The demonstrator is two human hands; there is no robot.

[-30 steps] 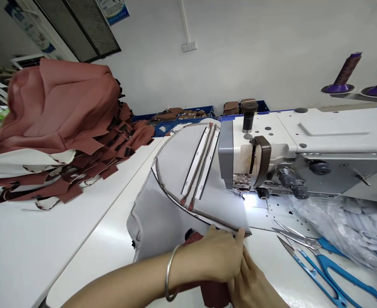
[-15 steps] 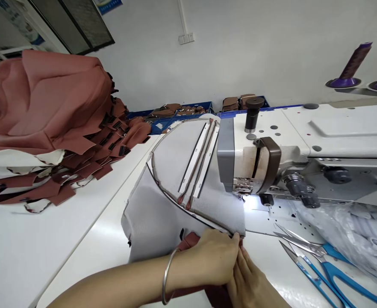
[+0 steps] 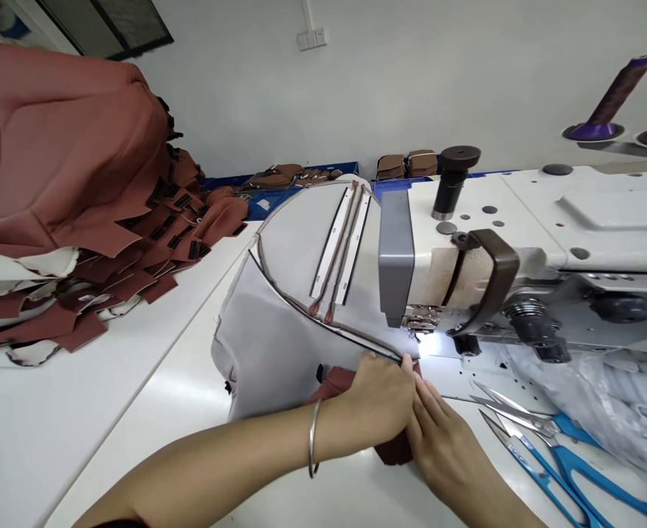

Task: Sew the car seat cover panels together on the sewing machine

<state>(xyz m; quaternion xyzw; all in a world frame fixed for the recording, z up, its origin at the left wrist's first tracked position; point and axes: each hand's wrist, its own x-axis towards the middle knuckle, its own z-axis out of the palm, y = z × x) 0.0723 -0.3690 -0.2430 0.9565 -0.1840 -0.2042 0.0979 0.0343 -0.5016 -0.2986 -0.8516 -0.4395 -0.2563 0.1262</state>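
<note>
A seat cover (image 3: 284, 334) lies with its grey backing up under the head of the sewing machine (image 3: 397, 257), and red-brown material shows at its turned edge. Two white strips (image 3: 331, 242) run along its seam, and a dark-edged curved piping crosses it. My left hand (image 3: 384, 396), with a silver bangle at the wrist, is curled round the cover's near edge. Against it, my right hand (image 3: 439, 436) has its fingers pressed together on the same corner, just in front of the lit needle area. The fingertips partly hide the edge they grip.
Scissors with blue handles (image 3: 576, 458) and a clear plastic bag (image 3: 587, 389) lie at the right. Red-brown covers (image 3: 70, 154) are piled high at the left. Blue crates (image 3: 257, 205) stand behind the table, and thread cones (image 3: 615, 99) rise at the back right.
Both hands have pushed the cover's near edge forward, closer to the needle area. The camera view has also shifted slightly.
</note>
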